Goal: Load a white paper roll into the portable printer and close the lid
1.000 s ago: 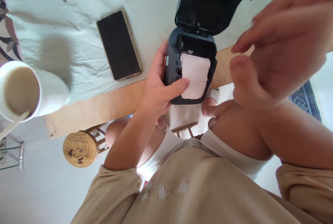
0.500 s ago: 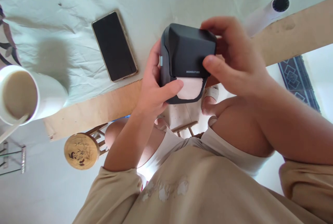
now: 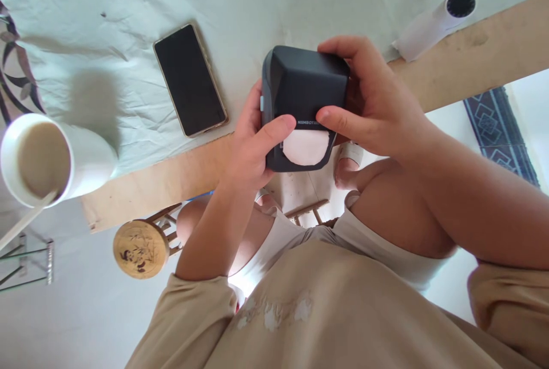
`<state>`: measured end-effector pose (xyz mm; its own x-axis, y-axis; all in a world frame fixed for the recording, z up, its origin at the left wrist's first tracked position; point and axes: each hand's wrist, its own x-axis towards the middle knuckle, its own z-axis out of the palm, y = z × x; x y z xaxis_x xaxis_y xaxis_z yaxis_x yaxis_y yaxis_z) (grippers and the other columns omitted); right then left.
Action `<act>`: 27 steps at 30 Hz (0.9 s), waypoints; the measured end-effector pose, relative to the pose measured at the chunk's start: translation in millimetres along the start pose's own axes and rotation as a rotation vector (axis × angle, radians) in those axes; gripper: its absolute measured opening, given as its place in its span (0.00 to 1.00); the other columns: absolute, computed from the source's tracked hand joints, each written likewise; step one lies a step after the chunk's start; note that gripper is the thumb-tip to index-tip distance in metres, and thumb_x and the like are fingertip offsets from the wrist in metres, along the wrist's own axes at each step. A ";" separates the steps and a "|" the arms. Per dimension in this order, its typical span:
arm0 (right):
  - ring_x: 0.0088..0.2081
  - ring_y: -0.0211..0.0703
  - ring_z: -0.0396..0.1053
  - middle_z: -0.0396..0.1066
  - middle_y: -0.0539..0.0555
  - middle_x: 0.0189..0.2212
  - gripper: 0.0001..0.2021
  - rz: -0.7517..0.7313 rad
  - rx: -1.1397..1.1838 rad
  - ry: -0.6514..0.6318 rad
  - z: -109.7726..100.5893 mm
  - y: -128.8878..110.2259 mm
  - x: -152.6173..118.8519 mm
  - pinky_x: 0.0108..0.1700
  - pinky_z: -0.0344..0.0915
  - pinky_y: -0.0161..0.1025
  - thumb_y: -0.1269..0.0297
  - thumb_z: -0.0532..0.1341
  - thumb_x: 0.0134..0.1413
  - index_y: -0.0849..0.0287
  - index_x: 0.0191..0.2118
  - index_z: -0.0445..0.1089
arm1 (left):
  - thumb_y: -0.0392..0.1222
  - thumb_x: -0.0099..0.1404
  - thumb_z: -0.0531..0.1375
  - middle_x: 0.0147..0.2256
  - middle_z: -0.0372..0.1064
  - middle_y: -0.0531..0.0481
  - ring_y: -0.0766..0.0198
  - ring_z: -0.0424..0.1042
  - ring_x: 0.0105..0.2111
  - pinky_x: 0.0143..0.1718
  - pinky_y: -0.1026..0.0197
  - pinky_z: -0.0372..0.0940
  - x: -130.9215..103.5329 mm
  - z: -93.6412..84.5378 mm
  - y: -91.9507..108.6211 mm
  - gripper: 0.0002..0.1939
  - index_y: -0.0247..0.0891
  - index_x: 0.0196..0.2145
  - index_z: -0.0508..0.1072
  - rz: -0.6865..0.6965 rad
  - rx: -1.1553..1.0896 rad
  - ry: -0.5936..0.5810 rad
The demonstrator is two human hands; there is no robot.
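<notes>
A dark label printer [image 3: 313, 86] is held up between both hands, over the table's near edge. White label paper [image 3: 305, 147] shows at its lower front. My left hand [image 3: 259, 143] is closed round the printer's left side, its thumb on the front beside the printed lettering. On the right side my right hand [image 3: 369, 97] grips the printer, with the thumb on the front face and a finger over the top corner. The fingers behind the printer are hidden.
A black-screened phone [image 3: 191, 80] lies on the cloth-covered table [image 3: 257, 3]. At the left stands a white cup [image 3: 92, 157] of brown drink with a stirrer. A white cylinder [image 3: 424, 31] lies right; a round stool [image 3: 140, 249] is below.
Both thumbs have shifted on the printer: the left one up to the lettering, the right one inward along the front. The printer has moved slightly left and more of its label paper shows.
</notes>
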<state>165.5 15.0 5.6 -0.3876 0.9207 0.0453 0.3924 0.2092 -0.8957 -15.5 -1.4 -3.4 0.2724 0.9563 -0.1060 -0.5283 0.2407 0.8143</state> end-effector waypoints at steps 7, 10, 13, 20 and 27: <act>0.37 0.28 0.64 0.61 0.53 0.48 0.32 0.015 0.007 -0.004 -1.5 1.1 -1.1 0.32 0.67 0.25 0.48 0.59 0.51 0.50 0.59 0.49 | 0.44 0.62 0.59 0.36 0.73 0.53 0.65 0.75 0.42 0.40 0.65 0.70 -0.7 6.8 1.6 0.14 0.41 0.45 0.67 -0.004 0.025 0.046; 0.38 0.29 0.64 0.61 0.52 0.47 0.31 0.011 -0.036 0.009 -2.3 -0.4 -1.5 0.34 0.67 0.27 0.48 0.59 0.51 0.48 0.59 0.49 | 0.51 0.65 0.53 0.37 0.74 0.53 0.63 0.74 0.46 0.47 0.63 0.68 0.5 10.3 2.8 0.14 0.41 0.44 0.69 -0.003 -0.006 0.104; 0.40 0.32 0.66 0.63 0.51 0.48 0.31 0.006 -0.170 0.055 -2.6 -4.0 -1.2 0.42 0.69 0.34 0.47 0.58 0.52 0.50 0.59 0.50 | 0.54 0.66 0.50 0.37 0.75 0.51 0.61 0.71 0.50 0.49 0.62 0.67 2.2 9.1 0.9 0.18 0.40 0.43 0.70 -0.071 -0.033 0.138; 0.58 0.38 0.60 0.58 0.52 0.56 0.25 -0.308 -0.222 0.166 -2.4 -9.1 -3.4 0.61 0.62 0.42 0.59 0.58 0.53 0.55 0.57 0.54 | 0.57 0.66 0.48 0.40 0.75 0.50 0.60 0.71 0.50 0.51 0.61 0.66 1.5 2.3 -4.5 0.22 0.39 0.43 0.72 -0.100 -0.026 0.164; 0.64 0.41 0.53 0.56 0.51 0.57 0.32 -0.389 -0.227 0.067 -4.2 -8.6 -4.5 0.66 0.59 0.45 0.60 0.63 0.48 0.47 0.58 0.51 | 0.49 0.65 0.54 0.39 0.74 0.54 0.67 0.72 0.45 0.53 0.63 0.66 2.3 0.6 -1.2 0.14 0.38 0.38 0.74 -0.012 -0.032 0.188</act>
<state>167.3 10.5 14.9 -0.4903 0.7773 0.3943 0.4041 0.6035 -0.6873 -13.7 0.4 -4.3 0.1251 0.9667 -0.2232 -0.5522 0.2548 0.7938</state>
